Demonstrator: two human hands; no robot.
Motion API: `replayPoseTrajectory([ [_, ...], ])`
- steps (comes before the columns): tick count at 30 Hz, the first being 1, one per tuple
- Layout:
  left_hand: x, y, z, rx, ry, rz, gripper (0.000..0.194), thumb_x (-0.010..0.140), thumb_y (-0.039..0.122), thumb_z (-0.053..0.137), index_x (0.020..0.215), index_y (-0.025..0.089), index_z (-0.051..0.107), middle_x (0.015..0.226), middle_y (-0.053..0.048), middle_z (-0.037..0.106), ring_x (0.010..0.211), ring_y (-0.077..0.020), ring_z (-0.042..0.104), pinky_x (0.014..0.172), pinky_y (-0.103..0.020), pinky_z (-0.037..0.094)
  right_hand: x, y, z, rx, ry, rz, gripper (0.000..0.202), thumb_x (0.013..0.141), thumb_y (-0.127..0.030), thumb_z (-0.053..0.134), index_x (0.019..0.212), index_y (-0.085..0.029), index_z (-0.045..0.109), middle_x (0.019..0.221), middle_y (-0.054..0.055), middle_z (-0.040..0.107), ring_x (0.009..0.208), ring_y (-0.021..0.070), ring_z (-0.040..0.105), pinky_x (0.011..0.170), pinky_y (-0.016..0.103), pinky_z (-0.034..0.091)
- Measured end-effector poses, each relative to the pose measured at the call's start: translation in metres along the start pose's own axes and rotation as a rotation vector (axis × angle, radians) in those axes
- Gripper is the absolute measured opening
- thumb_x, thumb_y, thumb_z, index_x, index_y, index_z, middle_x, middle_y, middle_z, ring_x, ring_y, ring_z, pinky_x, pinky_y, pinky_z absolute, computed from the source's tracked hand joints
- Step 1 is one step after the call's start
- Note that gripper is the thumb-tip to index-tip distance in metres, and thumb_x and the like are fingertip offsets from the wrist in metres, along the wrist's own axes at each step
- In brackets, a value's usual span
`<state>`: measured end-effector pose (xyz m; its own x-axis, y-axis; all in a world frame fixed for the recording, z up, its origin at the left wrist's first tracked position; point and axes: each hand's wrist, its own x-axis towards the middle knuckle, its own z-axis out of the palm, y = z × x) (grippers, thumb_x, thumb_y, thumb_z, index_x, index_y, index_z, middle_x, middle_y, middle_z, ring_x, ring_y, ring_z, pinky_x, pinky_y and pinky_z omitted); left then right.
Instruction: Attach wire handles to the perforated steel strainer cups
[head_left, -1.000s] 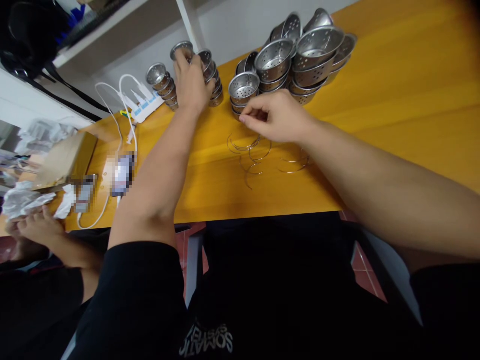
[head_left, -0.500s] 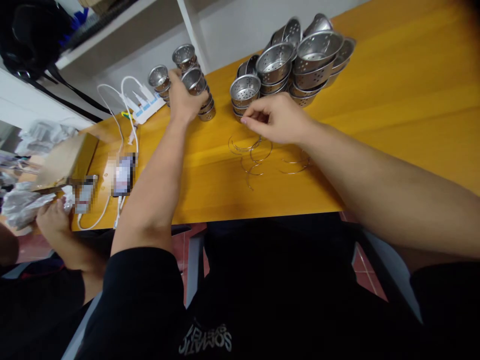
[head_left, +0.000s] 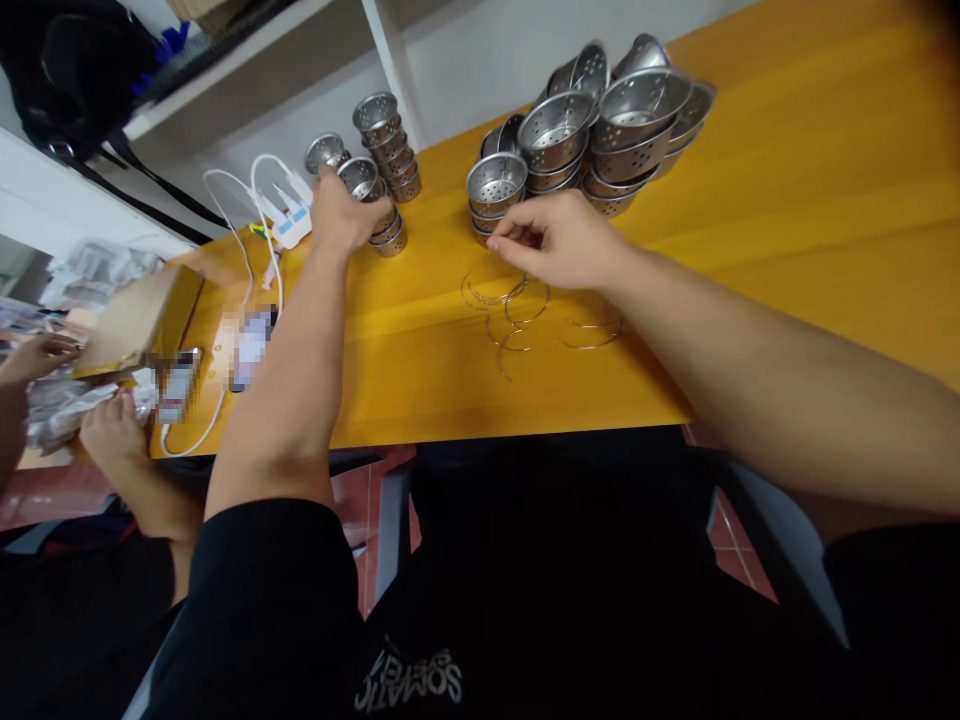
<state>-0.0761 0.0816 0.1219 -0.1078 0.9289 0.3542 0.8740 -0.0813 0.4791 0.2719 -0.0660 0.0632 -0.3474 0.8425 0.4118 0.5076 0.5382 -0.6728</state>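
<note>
My left hand [head_left: 345,215] is wrapped round a stack of perforated metal cups [head_left: 388,238] on the wooden table; the palm and fingers cover part of it. Just behind stands a taller stack of the same cups [head_left: 390,150], and another cup [head_left: 325,150] shows past my fingertips. My right hand [head_left: 562,238] is closed in a pinch, its fingertips in front of a stack of perforated metal bowls [head_left: 495,185]. Whatever it may hold is too small to see. Several thin wire rings [head_left: 517,305] lie on the wood below it.
Larger perforated bowls [head_left: 634,120] are piled at the back. A white power strip [head_left: 292,225] with cables, a phone [head_left: 255,345] and a cardboard box [head_left: 142,320] are on the left. A co-worker's hand [head_left: 112,430] rests by plastic bags. The table edge [head_left: 510,438] runs before me.
My left hand has moved left with the cup stack, away from the taller stack behind it. My right hand stays almost where it was. A second hand of the co-worker has appeared at far left.
</note>
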Motion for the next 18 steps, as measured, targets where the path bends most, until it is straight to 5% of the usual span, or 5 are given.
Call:
replayPoseTrajectory([
  [4,-0.03,0.039,-0.016,0.153,0.031,0.013,0.085,0.092,0.008,0.104,0.157,0.006,0.049,0.172,-0.025,0.059,0.159,-0.0359,0.069,0.147,-0.056,0.054,-0.001,0.001,-0.001,-0.003,-0.003,-0.002,0.042,0.119,-0.065,0.07,0.112,-0.028,0.087,0.099,0.01,0.083,0.087,0.031,0.074,0.087,0.05,0.062],
  [10,-0.022,0.014,0.003,-0.243,0.155,0.413,0.118,0.071,-0.002,0.117,0.148,0.033,0.035,0.163,-0.005,0.053,0.163,-0.0217,0.054,0.158,-0.05,0.039,0.001,0.015,0.004,-0.016,0.023,0.001,0.052,0.118,-0.077,0.068,0.117,-0.029,0.089,0.101,0.011,0.084,0.095,0.0335,0.075,0.091,0.05,0.064],
  [12,-0.03,0.007,0.021,-0.344,0.08,0.527,0.109,0.073,0.015,0.119,0.144,0.036,0.039,0.155,-0.004,0.063,0.152,-0.024,0.066,0.147,-0.047,0.051,0.002,0.019,0.006,-0.018,0.026,0.007,0.057,0.117,-0.082,0.067,0.118,-0.029,0.089,0.101,0.011,0.084,0.096,0.0331,0.075,0.091,0.05,0.064],
  [14,-0.044,0.002,0.044,-0.409,-0.071,0.499,0.088,0.084,0.058,0.116,0.138,0.04,0.049,0.146,-0.002,0.074,0.139,-0.026,0.074,0.133,-0.049,0.062,0.002,0.019,0.006,-0.014,0.027,0.01,0.061,0.116,-0.086,0.067,0.117,-0.029,0.089,0.1,0.011,0.084,0.094,0.0325,0.074,0.091,0.05,0.064],
  [18,-0.062,-0.02,0.092,-0.487,-0.114,0.426,0.088,0.087,0.095,0.097,0.135,0.031,0.061,0.138,-0.007,0.078,0.14,-0.0347,0.08,0.136,-0.062,0.059,0.001,0.008,0.002,0.006,0.014,0.005,0.062,0.115,-0.088,0.068,0.11,-0.029,0.088,0.097,0.01,0.083,0.087,0.0309,0.073,0.089,0.051,0.063],
])
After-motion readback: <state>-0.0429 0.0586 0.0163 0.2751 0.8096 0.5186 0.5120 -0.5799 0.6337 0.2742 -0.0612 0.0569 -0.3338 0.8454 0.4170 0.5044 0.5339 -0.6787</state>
